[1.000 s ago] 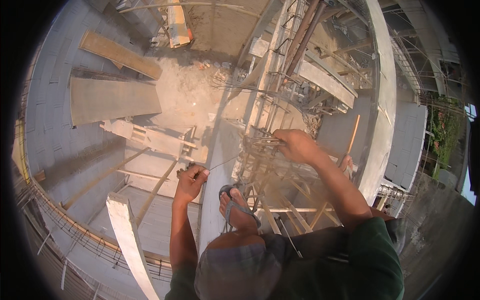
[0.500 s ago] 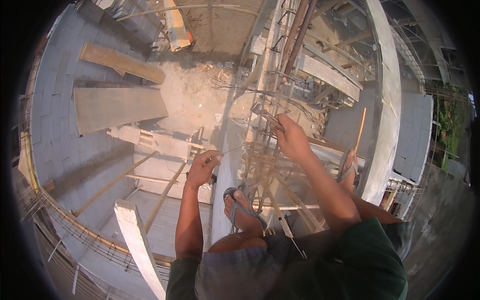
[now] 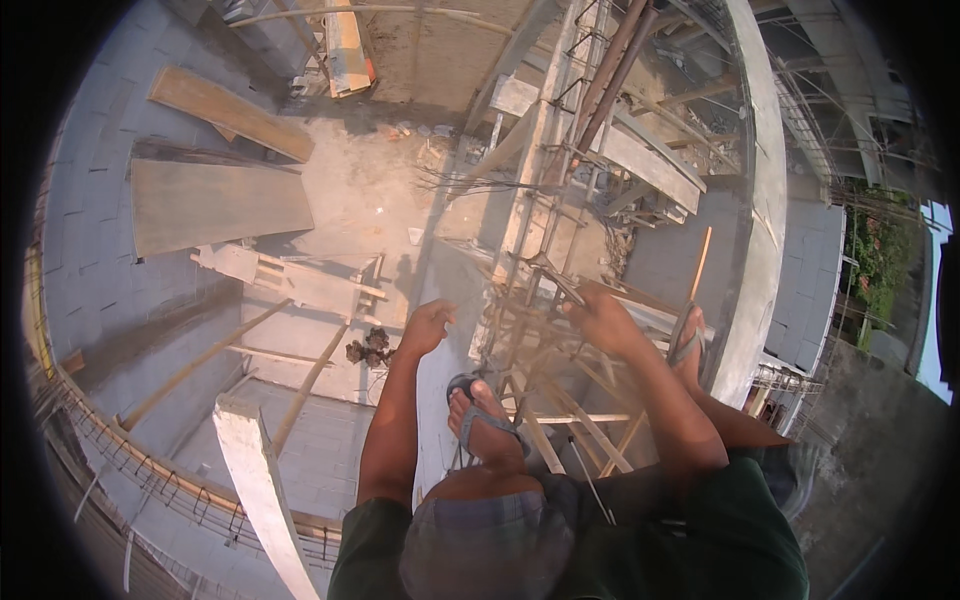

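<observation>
nearest me, the worker's plaid shorts (image 3: pixel 490 540) bunch over a bent knee, and the left foot (image 3: pixel 487 420) stands in a flip-flop on a narrow grey ledge (image 3: pixel 447 275), close to its right edge. the right foot (image 3: pixel 690 338) is well apart, over beside a slanting stick (image 3: pixel 703 262).

just beyond, the left hand (image 3: pixel 428 326) hangs over that ledge's left edge, fingers loosely curled. half a second ago a thin wire ran from those fingertips toward the steel; i can't make it out now, so i can't tell whether anything is pinched there. a dark clump (image 3: pixel 371 347) that i can't identify shows just beside the left forearm.

across the ledge, the right hand (image 3: pixel 608 322) is wrapped around the handles of pincers (image 3: pixel 557 277). their head was lifted a moment ago and has since dropped back to the rebar cage (image 3: pixel 548 235), near the ledge's right edge; whether the bite touches a bar is too small to tell. as i judge it, the tool is back at the steel while the left hand has given up its pull on the wire.

farther off, brown pipes (image 3: pixel 618 75) run alongside the cage, a plywood sheet (image 3: pixel 222 208) leans toward the block wall (image 3: pixel 90 200), and sandy ground (image 3: pixel 370 190) spreads below.
</observation>
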{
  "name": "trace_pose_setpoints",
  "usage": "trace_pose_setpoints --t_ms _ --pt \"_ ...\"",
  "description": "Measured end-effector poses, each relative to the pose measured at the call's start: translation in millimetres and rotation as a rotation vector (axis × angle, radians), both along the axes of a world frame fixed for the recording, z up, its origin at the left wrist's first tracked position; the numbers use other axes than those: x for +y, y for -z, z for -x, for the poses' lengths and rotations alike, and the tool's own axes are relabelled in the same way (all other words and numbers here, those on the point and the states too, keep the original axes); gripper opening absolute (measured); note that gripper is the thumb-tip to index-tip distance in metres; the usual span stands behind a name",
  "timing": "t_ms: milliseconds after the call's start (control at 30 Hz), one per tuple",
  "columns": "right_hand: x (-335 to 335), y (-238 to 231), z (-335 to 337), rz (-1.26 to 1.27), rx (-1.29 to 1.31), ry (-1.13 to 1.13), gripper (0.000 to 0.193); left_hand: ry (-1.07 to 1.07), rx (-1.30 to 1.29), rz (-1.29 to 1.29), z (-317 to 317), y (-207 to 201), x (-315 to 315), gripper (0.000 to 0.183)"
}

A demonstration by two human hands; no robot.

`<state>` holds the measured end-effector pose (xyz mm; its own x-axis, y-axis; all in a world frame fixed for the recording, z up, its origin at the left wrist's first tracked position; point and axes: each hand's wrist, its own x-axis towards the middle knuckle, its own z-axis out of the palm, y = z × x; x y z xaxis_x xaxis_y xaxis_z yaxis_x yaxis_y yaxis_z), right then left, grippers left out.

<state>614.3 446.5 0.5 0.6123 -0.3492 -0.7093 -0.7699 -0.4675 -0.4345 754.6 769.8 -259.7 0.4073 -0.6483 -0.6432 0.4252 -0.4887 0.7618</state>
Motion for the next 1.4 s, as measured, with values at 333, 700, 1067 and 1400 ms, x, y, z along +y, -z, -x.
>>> trace_pose_setpoints --t_ms 333,700,1067,1400 --pt "-45 -110 29 0.189 0.579 -0.629 0.038 0.096 -0.023 -0.080 -25 10 22 0.034" --pt "-121 -128 34 0.291 0.374 -0.598 0.037 0.150 -0.203 -0.105 -52 -33 19 0.032" --pt "-160 -15 21 0.299 0.408 -0.699 0.040 0.466 -0.390 -0.328 -93 -156 -11 0.031" --pt "-160 95 6 0.175 0.261 -0.822 0.039 0.639 -0.498 -0.448 -120 -227 -63 0.031"
